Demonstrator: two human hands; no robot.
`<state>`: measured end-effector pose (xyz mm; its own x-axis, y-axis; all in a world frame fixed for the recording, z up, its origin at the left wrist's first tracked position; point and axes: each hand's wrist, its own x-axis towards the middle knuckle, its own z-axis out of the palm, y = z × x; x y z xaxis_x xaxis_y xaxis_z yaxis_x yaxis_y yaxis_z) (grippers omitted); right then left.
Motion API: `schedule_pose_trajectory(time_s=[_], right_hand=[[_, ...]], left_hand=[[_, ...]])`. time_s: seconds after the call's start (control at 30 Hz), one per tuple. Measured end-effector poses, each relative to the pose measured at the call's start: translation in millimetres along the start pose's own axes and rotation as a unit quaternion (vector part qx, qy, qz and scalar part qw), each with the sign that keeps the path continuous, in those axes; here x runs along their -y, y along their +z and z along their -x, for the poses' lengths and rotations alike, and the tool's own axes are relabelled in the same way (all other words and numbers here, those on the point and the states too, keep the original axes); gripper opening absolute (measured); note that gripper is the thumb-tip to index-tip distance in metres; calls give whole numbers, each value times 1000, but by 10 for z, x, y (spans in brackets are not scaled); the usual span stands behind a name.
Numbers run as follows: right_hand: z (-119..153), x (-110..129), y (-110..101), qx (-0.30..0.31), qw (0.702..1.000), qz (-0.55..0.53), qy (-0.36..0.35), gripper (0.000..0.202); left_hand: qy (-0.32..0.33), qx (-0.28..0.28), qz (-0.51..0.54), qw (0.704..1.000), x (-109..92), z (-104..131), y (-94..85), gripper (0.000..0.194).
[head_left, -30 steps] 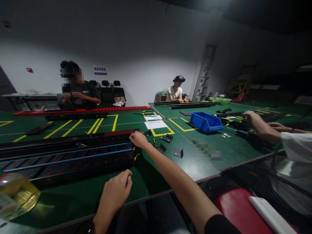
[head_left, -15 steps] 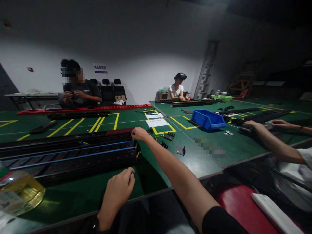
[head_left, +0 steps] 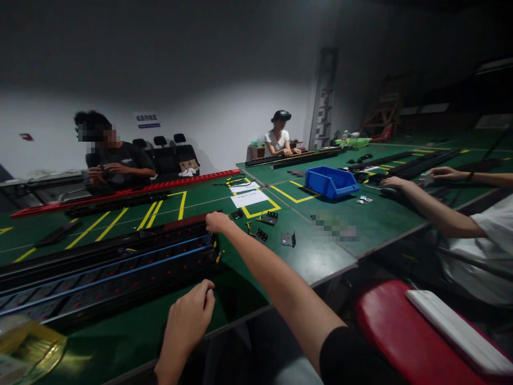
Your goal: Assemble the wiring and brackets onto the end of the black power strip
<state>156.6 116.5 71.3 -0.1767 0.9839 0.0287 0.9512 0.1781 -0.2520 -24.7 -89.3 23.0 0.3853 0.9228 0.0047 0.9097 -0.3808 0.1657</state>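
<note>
black strips [head_left: 136,279] w/ red dots + blue edges lie lengthwise on the near left of the counter [head_left: 304,262], rt ends toward the middle. bottle [head_left: 36,350] of yellow liquid sits just nearer, lower left. left hand [head_left: 188,318] is by the counter's near edge, fingers loosely curled — can't tell if they hold anything. rt hand [head_left: 217,221] is farther out, at the strips' rt end, fingers bent narrow; tips hidden, so can't tell what they grip, if anything. black brackets [head_left: 287,239] lie to the rt of the strips, then white sheets [head_left: 249,200] & a blue bin [head_left: 331,183] beyond. co-worker's hand [head_left: 395,183] is farther rt, by dark parts. red rail [head_left: 160,186] runs along the far side — behind it, person in dark shirt [head_left: 134,160]; another in white [head_left: 276,141], farther back.
</note>
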Motion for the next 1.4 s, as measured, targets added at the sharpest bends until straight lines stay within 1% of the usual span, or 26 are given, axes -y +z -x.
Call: schedule_pose_trajectory(time_s=[0.13, 0.2, 0.3, 0.4, 0.47, 0.6, 0.7, 0.77, 0.87, 0.93, 1.0, 1.07, 1.1, 1.17, 1.27, 1.4], right_hand=[[-16, -4, -18, 9, 999, -18, -44, 39], [-14, 36, -37, -2, 997, -35, -65, 33], [21, 107, -79, -37, 995, -59, -76, 22], [118, 121, -134, -78, 991, -74, -74, 23], [233, 70, -171, -97, 990, -77, -74, 23], [600, -183, -202, -107, 989, -74, -71, 17], [959, -470, -185, -109, 990, -74, -55, 18], [1203, -672, -176, -106, 990, -76, -44, 15], [1551, -915, -162, -127, 990, -64, 0, 16], [1781, -1002, -112, -156, 986, -48, 37, 21], [2020, -1028, -3, -181, 981, -36, 63, 27], [2259, -1017, 156, -206, 975, -30, 80, 36], [2370, -1006, 239, -201, 976, -39, 78, 37], [2552, -982, 382, -165, 981, -72, 67, 34], [2689, -950, 481, -153, 982, -82, 69, 25], [2693, -904, 471, -160, 980, -75, 94, 21]], left_hand=[[-4, 3, -5, 1000, -13, 4, -22, 26], [-8, 6, -6, 1000, -26, 7, -39, 27], [-12, 10, -8, 1000, -41, 11, -60, 28], [-9, 9, -9, 1000, -40, 11, -64, 28], [-7, 6, -8, 1000, -31, 11, -58, 28], [-4, -1, -4, 1000, -10, 18, -37, 29], [-4, -3, -2, 1000, -3, 23, -27, 30], [-7, 0, -1, 1000, -7, 22, -27, 30], [-5, 1, -2, 1000, -22, 16, -39, 29], [-6, 2, -4, 1000, -35, 11, -52, 28], [-9, 6, -4, 1000, -43, 9, -64, 28], [-12, 11, -2, 1000, -44, 8, -74, 28], [-12, 13, -1, 1000, -42, 7, -77, 29], [-13, 14, 0, 1000, -34, 4, -81, 30], [-16, 19, 0, 1000, -25, -2, -87, 31], [-20, 26, -3, 999, -35, 4, -98, 31]])
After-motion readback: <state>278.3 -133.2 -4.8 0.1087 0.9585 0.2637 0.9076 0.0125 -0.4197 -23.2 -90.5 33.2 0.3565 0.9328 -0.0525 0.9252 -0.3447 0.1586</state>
